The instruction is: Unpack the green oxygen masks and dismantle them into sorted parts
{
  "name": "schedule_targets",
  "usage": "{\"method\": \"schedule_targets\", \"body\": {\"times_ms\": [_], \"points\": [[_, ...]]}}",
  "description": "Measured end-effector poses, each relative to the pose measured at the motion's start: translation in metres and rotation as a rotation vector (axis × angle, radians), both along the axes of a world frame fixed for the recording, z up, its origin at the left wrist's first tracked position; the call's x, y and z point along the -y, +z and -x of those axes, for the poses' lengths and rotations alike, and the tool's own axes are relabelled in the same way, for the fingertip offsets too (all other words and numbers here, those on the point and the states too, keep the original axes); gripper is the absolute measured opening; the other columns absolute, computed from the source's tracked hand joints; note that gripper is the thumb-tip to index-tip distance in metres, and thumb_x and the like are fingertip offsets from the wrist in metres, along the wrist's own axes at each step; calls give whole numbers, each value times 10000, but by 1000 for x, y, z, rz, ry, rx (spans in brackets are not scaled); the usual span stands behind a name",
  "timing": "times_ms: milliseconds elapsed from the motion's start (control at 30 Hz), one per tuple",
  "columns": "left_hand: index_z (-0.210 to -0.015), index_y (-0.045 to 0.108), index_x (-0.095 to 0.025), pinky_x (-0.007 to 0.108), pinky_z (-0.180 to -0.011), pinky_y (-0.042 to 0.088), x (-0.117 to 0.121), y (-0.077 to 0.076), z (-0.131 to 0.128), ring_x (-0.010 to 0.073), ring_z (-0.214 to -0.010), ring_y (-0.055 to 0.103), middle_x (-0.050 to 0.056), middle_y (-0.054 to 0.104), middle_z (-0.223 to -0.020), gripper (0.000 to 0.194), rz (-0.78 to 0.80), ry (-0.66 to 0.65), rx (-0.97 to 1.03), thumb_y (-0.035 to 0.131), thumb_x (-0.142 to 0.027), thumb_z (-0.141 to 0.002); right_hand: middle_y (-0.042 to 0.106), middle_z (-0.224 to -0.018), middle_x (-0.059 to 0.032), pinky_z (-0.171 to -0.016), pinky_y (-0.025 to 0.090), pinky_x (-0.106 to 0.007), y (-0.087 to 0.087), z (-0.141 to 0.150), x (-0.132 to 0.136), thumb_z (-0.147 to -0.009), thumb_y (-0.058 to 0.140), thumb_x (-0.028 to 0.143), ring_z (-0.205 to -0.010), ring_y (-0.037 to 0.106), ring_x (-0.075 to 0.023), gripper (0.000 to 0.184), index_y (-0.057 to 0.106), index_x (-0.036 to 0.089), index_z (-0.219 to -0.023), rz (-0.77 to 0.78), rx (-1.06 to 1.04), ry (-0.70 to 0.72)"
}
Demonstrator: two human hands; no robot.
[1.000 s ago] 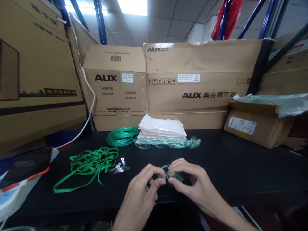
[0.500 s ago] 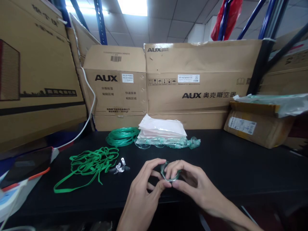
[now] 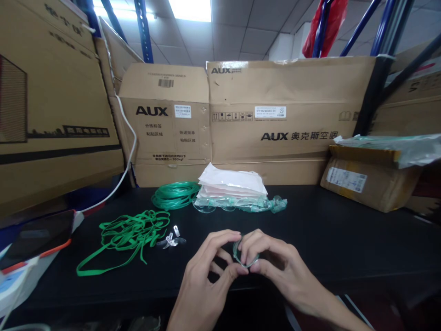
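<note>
Above the near part of the black table, both hands hold a small clear-green plastic cup with a round rim (image 3: 236, 253). It looks like a breathing mask, though fingers cover much of it. My left hand (image 3: 211, 275) grips the left side, index finger at the top of the rim and thumb at the bottom. Fingertips of my right hand (image 3: 280, 259) reach inside the cup, and the right thumb presses the lower rim from outside. To the left lie small metal clips (image 3: 170, 240) with clear plastic pieces, beside a tangle of flat green elastic strap (image 3: 132, 234).
Behind my hands are coiled green tubing (image 3: 176, 195), a stack of white packets (image 3: 232, 181) and clear-green plastic masks (image 3: 237, 203). Cardboard boxes (image 3: 292, 101) wall off the back. An open carton (image 3: 361, 179) stands right; a phone (image 3: 39, 236) lies at far left.
The round rim has tilted and moved slightly right and down between my fingers. Both hands shifted a little with it, and both still grip it. The things on the table have not moved.
</note>
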State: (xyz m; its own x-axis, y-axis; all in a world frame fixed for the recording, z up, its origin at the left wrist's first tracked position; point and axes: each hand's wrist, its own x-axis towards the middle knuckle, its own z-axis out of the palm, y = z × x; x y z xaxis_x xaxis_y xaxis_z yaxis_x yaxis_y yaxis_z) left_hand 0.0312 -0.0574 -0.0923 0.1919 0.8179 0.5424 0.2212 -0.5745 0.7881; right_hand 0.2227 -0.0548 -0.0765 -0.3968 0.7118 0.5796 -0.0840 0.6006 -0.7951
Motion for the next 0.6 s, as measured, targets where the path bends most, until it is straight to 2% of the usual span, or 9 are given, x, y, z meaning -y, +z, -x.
{"method": "schedule_targets", "body": {"times_ms": [167,333,467,600], "points": [[-1092,691,-281,206,-627,586,1,-1,0,144,-809,681,55,633,-1273,225,-62,-22,-25,629,-169,-907,696,-879,-37,-880,504,-365,1,1,1,-968,650,196,-953,641,-207,125,703,230,-860,-89,13,-22],[-977,690,-267,220,-671,578,4,-1,2,136,-807,667,57,605,-1319,160,-62,-67,-42,570,-165,-950,700,-889,-41,-871,503,-366,3,0,0,-953,661,155,-958,642,-208,137,728,233,-863,-92,36,-35],[-1000,707,-286,205,-686,566,5,1,4,156,-892,675,47,639,-1281,180,-59,-87,-49,567,-180,-961,695,-881,-49,-852,511,-367,3,0,1,-945,674,165,-948,635,-211,145,748,230,-839,-67,36,-35],[-1073,710,-290,177,-601,556,3,1,4,140,-813,668,48,648,-1260,202,30,-81,-5,618,-193,-922,697,-863,-52,-834,520,-356,3,-1,2,-942,683,177,-953,631,-212,141,761,227,-836,-40,22,7]]}}
